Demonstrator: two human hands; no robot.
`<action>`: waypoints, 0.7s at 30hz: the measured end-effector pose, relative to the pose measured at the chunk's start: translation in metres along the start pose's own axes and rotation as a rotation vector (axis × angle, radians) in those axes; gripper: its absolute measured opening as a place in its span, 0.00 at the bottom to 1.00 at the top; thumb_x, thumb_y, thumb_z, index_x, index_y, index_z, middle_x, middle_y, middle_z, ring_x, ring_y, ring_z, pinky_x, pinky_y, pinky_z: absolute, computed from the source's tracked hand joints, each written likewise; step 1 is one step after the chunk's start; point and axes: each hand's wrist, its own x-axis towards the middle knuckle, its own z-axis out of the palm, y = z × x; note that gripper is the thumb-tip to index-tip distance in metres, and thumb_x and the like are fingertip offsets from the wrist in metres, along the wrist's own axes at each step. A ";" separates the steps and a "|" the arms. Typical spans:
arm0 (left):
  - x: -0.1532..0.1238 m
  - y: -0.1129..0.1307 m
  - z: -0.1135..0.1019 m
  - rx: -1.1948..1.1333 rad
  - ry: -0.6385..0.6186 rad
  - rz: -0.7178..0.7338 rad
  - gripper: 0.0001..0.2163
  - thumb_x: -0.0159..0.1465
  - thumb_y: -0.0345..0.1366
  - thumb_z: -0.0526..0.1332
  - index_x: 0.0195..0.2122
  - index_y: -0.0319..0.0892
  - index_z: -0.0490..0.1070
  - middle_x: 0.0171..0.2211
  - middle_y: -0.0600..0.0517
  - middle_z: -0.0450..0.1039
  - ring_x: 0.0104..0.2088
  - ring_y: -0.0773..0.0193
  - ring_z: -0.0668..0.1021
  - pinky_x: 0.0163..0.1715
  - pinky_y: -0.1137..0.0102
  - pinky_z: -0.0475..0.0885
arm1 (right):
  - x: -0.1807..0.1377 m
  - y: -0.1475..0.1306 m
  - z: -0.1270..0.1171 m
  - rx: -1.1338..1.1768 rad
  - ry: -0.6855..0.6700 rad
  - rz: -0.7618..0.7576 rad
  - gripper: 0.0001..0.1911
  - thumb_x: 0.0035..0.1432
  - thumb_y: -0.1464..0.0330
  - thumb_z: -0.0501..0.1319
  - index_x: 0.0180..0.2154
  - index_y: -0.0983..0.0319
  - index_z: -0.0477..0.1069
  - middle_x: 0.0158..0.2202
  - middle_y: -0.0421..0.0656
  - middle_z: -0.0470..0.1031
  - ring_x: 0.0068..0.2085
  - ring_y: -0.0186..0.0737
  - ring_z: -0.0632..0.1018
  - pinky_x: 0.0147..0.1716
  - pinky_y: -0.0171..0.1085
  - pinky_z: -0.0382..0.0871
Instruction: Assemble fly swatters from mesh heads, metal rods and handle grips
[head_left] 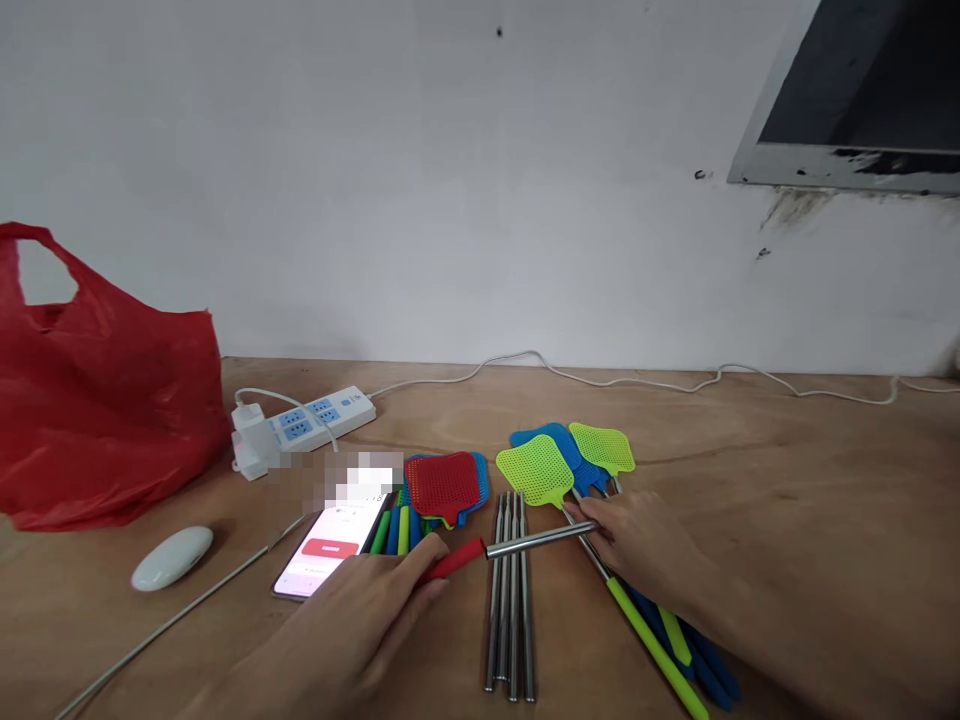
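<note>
My left hand is closed round a red handle. A metal rod is pinched at its far end in my right hand. The rod's near end meets the handle's tip; I cannot tell whether it is inside. Below them several loose metal rods lie side by side. Left of these is a stack of fly swatter heads, a red one on top, with green, blue and yellow handles partly behind my left hand. Under and beside my right hand lie fly swatters with yellow-green heads and blue heads.
A lit phone lies by my left hand. Further left are a white oval object, a power strip with a charger, and a red plastic bag. A white cable runs along the wall.
</note>
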 end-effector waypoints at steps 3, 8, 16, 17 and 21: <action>0.003 0.000 0.000 -0.018 -0.067 -0.013 0.20 0.74 0.48 0.37 0.49 0.51 0.66 0.31 0.52 0.78 0.27 0.55 0.78 0.25 0.68 0.63 | -0.002 0.000 -0.002 0.040 -0.006 0.019 0.20 0.69 0.67 0.51 0.25 0.60 0.71 0.21 0.43 0.75 0.22 0.40 0.73 0.24 0.39 0.45; 0.008 0.000 0.003 -0.055 -0.138 -0.018 0.19 0.75 0.47 0.37 0.45 0.48 0.65 0.29 0.51 0.76 0.25 0.55 0.77 0.22 0.68 0.59 | -0.003 -0.003 -0.001 0.022 -0.026 0.030 0.19 0.67 0.68 0.52 0.25 0.59 0.71 0.22 0.43 0.75 0.23 0.40 0.73 0.23 0.39 0.46; 0.008 0.007 -0.007 -0.069 -0.183 -0.036 0.15 0.75 0.43 0.41 0.41 0.47 0.64 0.29 0.53 0.75 0.27 0.58 0.77 0.25 0.68 0.59 | 0.003 -0.010 -0.010 -0.176 -0.160 -0.015 0.09 0.60 0.76 0.58 0.33 0.60 0.75 0.25 0.47 0.79 0.26 0.45 0.77 0.22 0.40 0.42; 0.008 0.008 -0.006 -0.076 -0.177 -0.029 0.15 0.75 0.43 0.41 0.41 0.47 0.64 0.29 0.53 0.75 0.27 0.58 0.77 0.25 0.69 0.60 | 0.004 -0.014 -0.011 -0.171 -0.178 -0.022 0.09 0.59 0.77 0.59 0.33 0.60 0.76 0.25 0.47 0.79 0.27 0.45 0.78 0.22 0.40 0.43; 0.014 0.021 0.003 -0.081 -0.111 0.059 0.16 0.75 0.44 0.41 0.39 0.47 0.65 0.30 0.53 0.76 0.27 0.59 0.77 0.26 0.69 0.62 | 0.007 -0.037 -0.011 -0.060 -0.230 -0.067 0.07 0.57 0.76 0.61 0.32 0.59 0.76 0.24 0.45 0.80 0.26 0.45 0.79 0.22 0.40 0.44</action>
